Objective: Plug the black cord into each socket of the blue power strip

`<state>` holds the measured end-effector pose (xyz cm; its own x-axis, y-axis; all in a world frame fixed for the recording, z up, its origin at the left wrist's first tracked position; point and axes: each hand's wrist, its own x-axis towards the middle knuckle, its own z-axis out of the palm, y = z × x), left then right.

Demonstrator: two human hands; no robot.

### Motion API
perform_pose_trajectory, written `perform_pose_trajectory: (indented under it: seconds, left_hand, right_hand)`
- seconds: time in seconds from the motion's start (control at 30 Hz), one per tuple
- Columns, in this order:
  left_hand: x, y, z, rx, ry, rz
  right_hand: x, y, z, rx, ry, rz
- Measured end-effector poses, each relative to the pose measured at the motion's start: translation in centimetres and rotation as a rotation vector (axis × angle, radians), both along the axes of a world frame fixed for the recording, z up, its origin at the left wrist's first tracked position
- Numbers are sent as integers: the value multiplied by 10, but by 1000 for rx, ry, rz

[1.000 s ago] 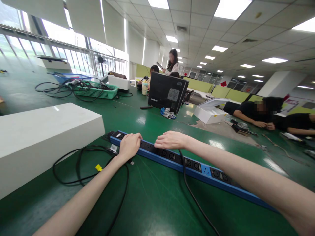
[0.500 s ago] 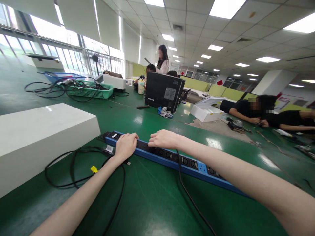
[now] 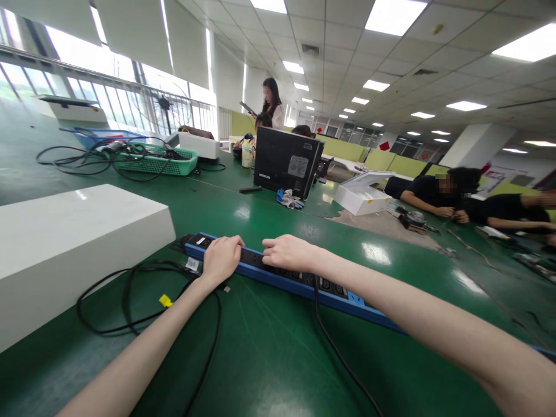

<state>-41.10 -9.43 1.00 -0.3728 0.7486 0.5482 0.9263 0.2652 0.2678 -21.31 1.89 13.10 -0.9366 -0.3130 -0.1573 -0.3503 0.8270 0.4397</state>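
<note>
A long blue power strip (image 3: pixel 278 278) with a row of black sockets lies across the green table. My left hand (image 3: pixel 222 258) rests on its left end, fingers curled over the strip. My right hand (image 3: pixel 287 253) lies just to the right, fingers closed round a black plug whose cable (image 3: pixel 334 347) runs down toward me. A second black cable (image 3: pixel 130 289) with a yellow tag loops on the table left of my left arm.
A large white box (image 3: pixel 73 243) stands at the left. Farther back are a black computer case (image 3: pixel 286 162), a green basket with cables (image 3: pixel 152 159) and an open white box (image 3: pixel 362 197). One person stands at the back; others lean on the table at right.
My hands stay on the power strip in the same grip. The view has shifted slightly, so the strip and the background sit a little further left.
</note>
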Motion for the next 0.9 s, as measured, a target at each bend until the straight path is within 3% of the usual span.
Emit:
perform_pose_trajectory:
  seconds: [0.17, 0.37, 0.63, 0.9]
  left_hand:
    - [0, -1, 2, 0, -3, -1]
    - [2, -2, 3, -4, -2, 2]
    - [3, -1, 2, 3, 12, -6]
    - [4, -1, 2, -11, 27, 2]
  right_hand:
    - [2, 1, 1, -27, 0, -65]
    - [0, -5, 2, 3, -10, -42]
    - [-6, 4, 13, -22, -22, -133]
    - [10, 3, 8, -70, 96, -195]
